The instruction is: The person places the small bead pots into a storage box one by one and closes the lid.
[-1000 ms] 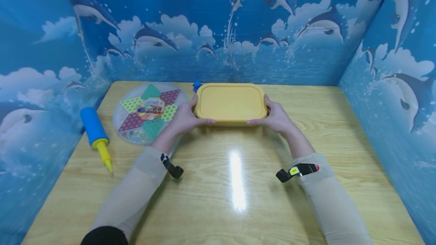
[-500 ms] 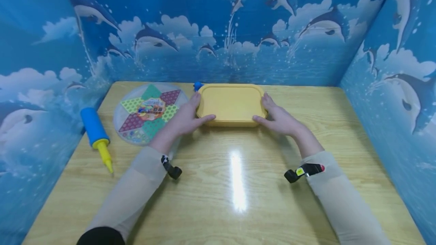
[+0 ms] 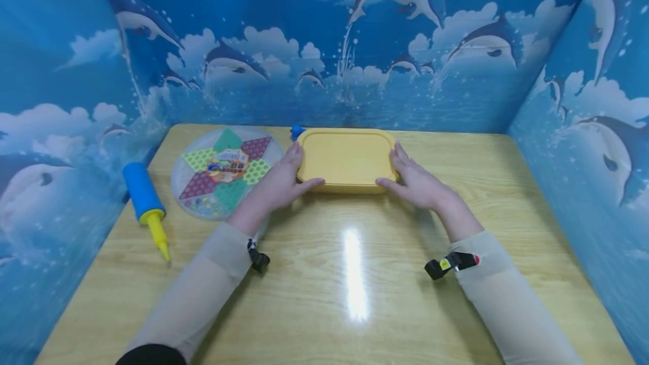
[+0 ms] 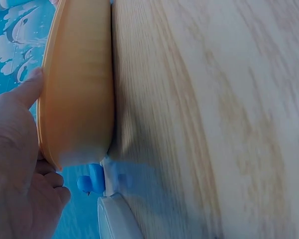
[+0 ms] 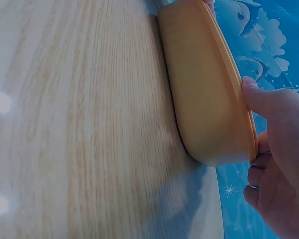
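A yellow lidded box [image 3: 347,156] stands at the back middle of the table, its base down on the wood in both wrist views. At its left end my left hand [image 3: 279,185] holds the corner, thumb on the lid's front rim and fingers along the side. My right hand [image 3: 421,182] holds the opposite corner the same way. In the left wrist view the thumb of the left hand [image 4: 15,144] touches the lid edge. The right wrist view has the right hand [image 5: 286,149] with its thumb on the rim and its other fingers bent against the end.
A round Chinese checkers board [image 3: 226,173] lies left of the box, close to the left hand. Farther left is a blue and yellow hand pump [image 3: 145,201]. A small blue object [image 3: 297,132] sits behind the box's left corner. Dolphin-printed cloth [image 3: 324,44] walls the table's back and sides.
My right hand has shifted a little to the right, its thumb now nearer the box's corner. The left hand has moved only slightly. The box stays in place; the head view has tilted a little.
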